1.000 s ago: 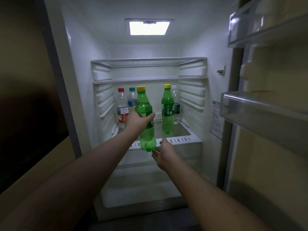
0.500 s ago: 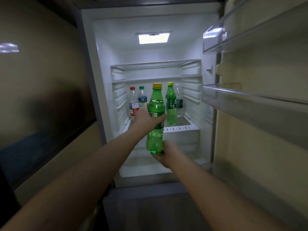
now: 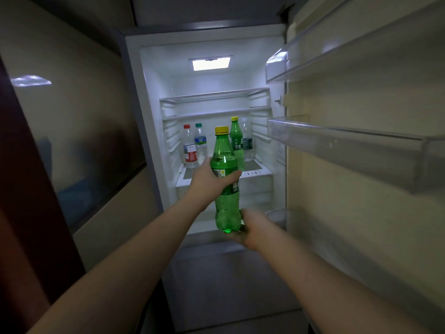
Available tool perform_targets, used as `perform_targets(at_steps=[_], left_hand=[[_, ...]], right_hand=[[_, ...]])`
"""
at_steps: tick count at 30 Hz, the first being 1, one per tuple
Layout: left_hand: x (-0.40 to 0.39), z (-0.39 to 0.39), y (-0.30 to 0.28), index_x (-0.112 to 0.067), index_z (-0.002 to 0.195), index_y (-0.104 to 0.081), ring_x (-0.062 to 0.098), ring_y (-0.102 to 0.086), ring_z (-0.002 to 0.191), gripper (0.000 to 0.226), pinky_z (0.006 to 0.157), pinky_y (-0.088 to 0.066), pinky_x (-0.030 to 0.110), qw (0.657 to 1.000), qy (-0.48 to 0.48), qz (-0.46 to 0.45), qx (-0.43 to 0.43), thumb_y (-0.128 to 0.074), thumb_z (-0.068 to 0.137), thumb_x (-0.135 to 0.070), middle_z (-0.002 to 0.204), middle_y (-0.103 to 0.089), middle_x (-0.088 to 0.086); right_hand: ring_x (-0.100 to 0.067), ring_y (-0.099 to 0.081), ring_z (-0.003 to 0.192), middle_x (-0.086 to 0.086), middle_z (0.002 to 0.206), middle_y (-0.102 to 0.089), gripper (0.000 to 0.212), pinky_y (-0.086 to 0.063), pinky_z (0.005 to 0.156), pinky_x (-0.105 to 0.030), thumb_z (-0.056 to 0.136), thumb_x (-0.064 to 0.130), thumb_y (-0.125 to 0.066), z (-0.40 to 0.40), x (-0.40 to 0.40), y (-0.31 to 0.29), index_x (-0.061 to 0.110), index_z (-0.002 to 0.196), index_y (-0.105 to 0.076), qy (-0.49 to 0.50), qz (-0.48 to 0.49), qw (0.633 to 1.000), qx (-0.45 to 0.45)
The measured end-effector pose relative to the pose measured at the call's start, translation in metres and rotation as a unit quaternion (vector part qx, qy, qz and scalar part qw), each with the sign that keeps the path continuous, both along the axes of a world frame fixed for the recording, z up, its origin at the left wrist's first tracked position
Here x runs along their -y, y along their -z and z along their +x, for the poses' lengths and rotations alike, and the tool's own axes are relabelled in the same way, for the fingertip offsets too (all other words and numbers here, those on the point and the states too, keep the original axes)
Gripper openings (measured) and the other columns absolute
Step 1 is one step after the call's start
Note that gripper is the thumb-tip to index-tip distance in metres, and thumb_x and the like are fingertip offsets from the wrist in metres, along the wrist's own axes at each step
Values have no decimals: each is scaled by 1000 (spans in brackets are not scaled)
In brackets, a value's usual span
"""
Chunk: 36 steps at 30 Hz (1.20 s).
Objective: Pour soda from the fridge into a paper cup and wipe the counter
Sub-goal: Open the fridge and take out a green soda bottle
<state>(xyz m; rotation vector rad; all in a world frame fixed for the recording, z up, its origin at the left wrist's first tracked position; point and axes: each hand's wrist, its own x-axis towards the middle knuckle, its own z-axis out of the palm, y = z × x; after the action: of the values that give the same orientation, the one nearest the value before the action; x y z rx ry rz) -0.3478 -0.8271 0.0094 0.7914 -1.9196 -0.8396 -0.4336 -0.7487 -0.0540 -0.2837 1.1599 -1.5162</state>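
A green soda bottle [image 3: 226, 206] with a yellow cap stands upright in the air in front of the open fridge [image 3: 154, 131]. My left hand [image 3: 209, 180] grips it round the middle, over the label. My right hand [image 3: 255, 229] is blurred and lies under and against the bottle's base, palm up; how its fingers lie is unclear. A second green soda bottle [image 3: 235, 138] with a yellow cap stands on the fridge shelf [image 3: 255, 173] behind. No paper cup or counter is in view.
Clear water bottles stand on the same shelf: one with a red cap [image 3: 189, 148], one with a green cap [image 3: 200, 145], one at the right [image 3: 248, 145]. The fridge door [image 3: 361, 153] hangs open on the right with empty clear bins. A dark glossy panel [image 3: 72, 131] stands left.
The green bottle has come out of the fridge toward me and lower, held by my left hand. My right hand moved under its base. The view has pulled back from the fridge.
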Motion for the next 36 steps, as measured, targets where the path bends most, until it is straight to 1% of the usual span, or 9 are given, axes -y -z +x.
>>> perform_targets(at_steps=[4,7,9,14,19,23,27,33,36], left_hand=[[-34,18,0,-20,113,-61,9,-66,92,47,79,-55,32,1000,28,7,-2,-81,74,-37,101,-70,-5],[-63,34,5,-21,109,-64,5,-67,88,38,72,-53,22,998,57,2,-7,-80,77,-34,97,-71,-6],[-81,47,13,-21,110,-62,5,-67,89,42,74,-54,24,997,70,9,-13,-81,75,-35,99,-71,-6],[-127,82,32,-26,108,-62,10,-69,91,50,86,-57,42,993,114,34,-14,-84,66,-43,98,-72,-6],[-177,113,36,-24,109,-63,11,-69,92,61,87,-56,45,987,155,30,-2,-81,58,-53,97,-73,-5],[-218,126,30,-24,107,-64,11,-69,92,58,87,-56,45,981,194,7,0,-81,60,-51,97,-73,-5],[-251,127,27,-27,109,-63,12,-68,95,61,88,-55,46,975,221,-6,11,-79,58,-58,99,-72,-7],[-315,108,24,-17,112,-62,12,-69,94,63,84,-56,37,949,314,13,-13,-81,61,-49,99,-72,-4],[-355,89,28,-17,112,-61,16,-69,96,63,88,-56,43,937,349,13,-16,-81,62,-49,100,-72,-2]], right_hand=[[-34,-65,80,-24,88,-65,14,-58,69,-45,94,3,-51,13,-37,9,-3,86,-61,14,-25,999,20],[-30,-66,71,-21,87,-65,16,-58,56,-39,97,10,-49,29,-71,18,-2,98,-60,24,-46,998,22],[-27,-68,68,-20,87,-66,18,-59,56,-36,98,14,-51,43,-93,26,0,102,-61,37,-41,998,-1],[-28,-65,81,-20,95,-65,14,-56,81,-42,93,17,-59,81,-150,43,4,94,-63,64,-54,996,-3],[-24,-71,76,-17,96,-71,16,-60,64,-36,94,18,-58,114,-207,53,6,93,-69,84,-62,995,11],[-22,-72,74,-12,91,-74,16,-60,67,-35,91,17,-61,133,-252,52,10,85,-74,98,-94,990,37],[-21,-73,74,-12,89,-74,17,-60,66,-33,94,17,-58,141,-296,51,6,104,-67,123,-104,986,37],[-27,-69,95,-16,102,-72,25,-59,76,-37,97,21,-53,135,-375,50,4,109,-66,176,-126,976,22],[-26,-70,94,-15,102,-72,26,-60,75,-36,98,21,-50,128,-419,53,3,109,-65,211,-132,968,20]])
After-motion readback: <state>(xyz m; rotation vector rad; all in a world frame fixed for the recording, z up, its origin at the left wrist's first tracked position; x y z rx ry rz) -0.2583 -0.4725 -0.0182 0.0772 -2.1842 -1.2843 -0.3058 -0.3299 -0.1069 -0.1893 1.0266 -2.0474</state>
